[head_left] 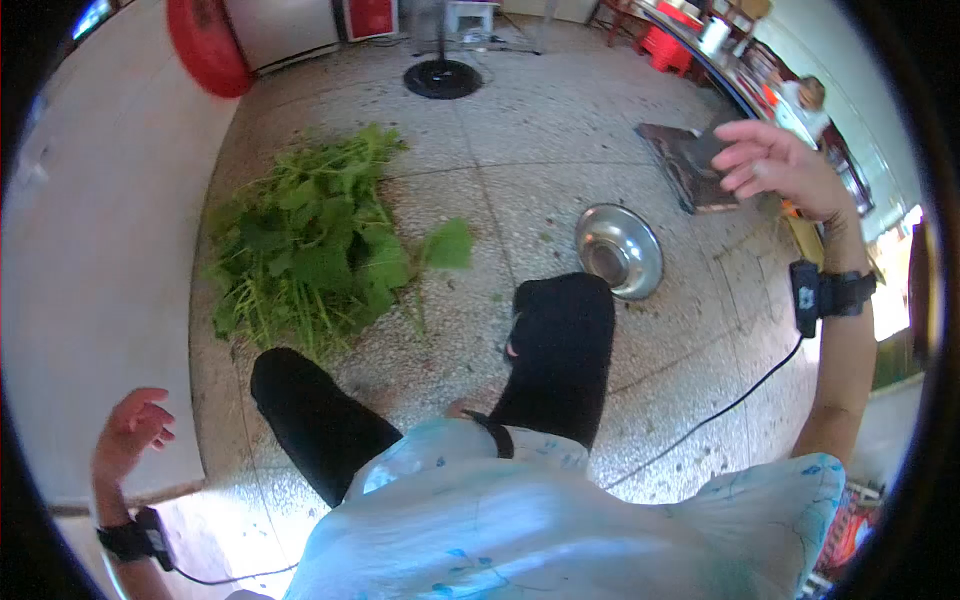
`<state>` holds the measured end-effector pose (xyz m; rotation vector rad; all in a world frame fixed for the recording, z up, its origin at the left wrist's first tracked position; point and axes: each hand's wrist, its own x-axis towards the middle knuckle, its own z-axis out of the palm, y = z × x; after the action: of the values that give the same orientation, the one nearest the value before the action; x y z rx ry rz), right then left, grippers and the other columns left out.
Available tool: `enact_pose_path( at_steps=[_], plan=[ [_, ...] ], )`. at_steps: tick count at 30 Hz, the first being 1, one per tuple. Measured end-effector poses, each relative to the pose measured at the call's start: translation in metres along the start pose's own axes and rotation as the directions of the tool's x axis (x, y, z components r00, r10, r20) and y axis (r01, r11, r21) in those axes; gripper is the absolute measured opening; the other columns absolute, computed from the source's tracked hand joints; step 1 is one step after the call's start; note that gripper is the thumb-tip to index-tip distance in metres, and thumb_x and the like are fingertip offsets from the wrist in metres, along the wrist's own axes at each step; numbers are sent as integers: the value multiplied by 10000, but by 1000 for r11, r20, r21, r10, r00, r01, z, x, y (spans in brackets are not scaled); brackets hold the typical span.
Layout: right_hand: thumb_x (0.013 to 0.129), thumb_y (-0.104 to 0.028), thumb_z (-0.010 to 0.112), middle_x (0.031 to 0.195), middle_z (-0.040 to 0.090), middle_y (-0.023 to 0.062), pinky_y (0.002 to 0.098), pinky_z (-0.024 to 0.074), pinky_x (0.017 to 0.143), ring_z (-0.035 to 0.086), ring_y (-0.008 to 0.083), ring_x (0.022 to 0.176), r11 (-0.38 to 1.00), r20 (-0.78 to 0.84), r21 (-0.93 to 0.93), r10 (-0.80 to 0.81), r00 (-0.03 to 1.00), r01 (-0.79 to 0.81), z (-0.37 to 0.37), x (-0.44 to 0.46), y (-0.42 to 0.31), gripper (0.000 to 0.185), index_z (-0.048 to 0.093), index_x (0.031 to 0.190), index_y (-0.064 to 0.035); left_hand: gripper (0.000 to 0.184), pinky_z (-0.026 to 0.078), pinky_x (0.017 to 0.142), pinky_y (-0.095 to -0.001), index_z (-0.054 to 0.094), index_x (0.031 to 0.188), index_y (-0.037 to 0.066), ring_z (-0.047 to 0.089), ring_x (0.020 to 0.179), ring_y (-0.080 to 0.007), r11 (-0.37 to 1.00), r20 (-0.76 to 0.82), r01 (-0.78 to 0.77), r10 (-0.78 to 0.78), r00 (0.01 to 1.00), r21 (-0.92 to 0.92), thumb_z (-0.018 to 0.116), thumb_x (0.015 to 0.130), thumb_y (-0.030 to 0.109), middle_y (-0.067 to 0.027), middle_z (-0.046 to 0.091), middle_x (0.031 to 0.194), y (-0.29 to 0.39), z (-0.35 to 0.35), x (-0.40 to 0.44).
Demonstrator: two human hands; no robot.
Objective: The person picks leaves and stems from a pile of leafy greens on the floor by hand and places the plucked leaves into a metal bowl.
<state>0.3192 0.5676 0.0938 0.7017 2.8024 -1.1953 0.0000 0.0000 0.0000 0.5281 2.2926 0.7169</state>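
My left hand [128, 432] is raised at the lower left beside the pale wall, its fingers loosely bent and apart, holding nothing. At the upper right, my right hand [768, 170] is lifted with its fingers spread and nothing in them. A heap of leafy green stems [318, 240] lies on the floor in front of my left knee, away from both hands. Beyond my right knee rests a shiny metal bowl [620, 250]. Past it, near my right hand in view, is a flat dark brown item [683, 165] whose kind I cannot make out.
A round black stand base [441, 79] is on the speckled floor ahead. A red round object [208, 50] leans at the upper left. Along the right runs a long table [715, 65], with a red stool [668, 48] and another person [803, 104] nearby. Cables hang from both wrist straps.
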Motion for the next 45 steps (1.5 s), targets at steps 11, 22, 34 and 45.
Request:
enact_pose_path(
  at_steps=[11, 22, 34, 45],
  plan=[
    [833, -182, 485, 961, 566, 146, 335, 513, 686, 595, 239, 788, 285, -109, 757, -832, 543, 588, 83, 190, -133, 322, 453, 1098, -1, 425, 440, 656, -220, 418, 1178, 94, 524, 705, -77, 719, -147, -695, 689, 710, 12, 444, 841, 352, 0, 552, 831, 194, -32, 114],
    [802, -117, 476, 804, 566, 64, 297, 445, 643, 536, 164, 712, -18, 178, 984, 153, 972, -177, 307, 281, 112, 148, 523, 927, -54, 195, 383, 435, -292, 461, 641, 101, 428, 477, -143, 816, 311, 58, 153, 938, -576, 478, 813, 190, -38, 468, 590, 14, 276, 382],
    [804, -122, 458, 791, 548, 63, 296, 424, 642, 521, 163, 704, -63, 205, 979, 329, 922, -195, 283, 275, 156, 145, 520, 919, -58, 282, 450, 556, -348, 559, 749, 1, 575, 619, -236, 921, 114, 368, -355, 928, -130, 597, 697, 276, -126, 572, 681, -85, 470, 424],
    [813, -115, 453, 783, 548, 67, 282, 435, 628, 529, 157, 681, 80, 130, 985, 221, 967, -150, 281, 266, 135, 133, 498, 914, -42, 142, 438, 527, -323, 428, 821, 97, 503, 534, -159, 293, 442, 457, -120, 889, -840, 527, 808, 197, -29, 469, 577, -24, 397, 389]
  ],
)
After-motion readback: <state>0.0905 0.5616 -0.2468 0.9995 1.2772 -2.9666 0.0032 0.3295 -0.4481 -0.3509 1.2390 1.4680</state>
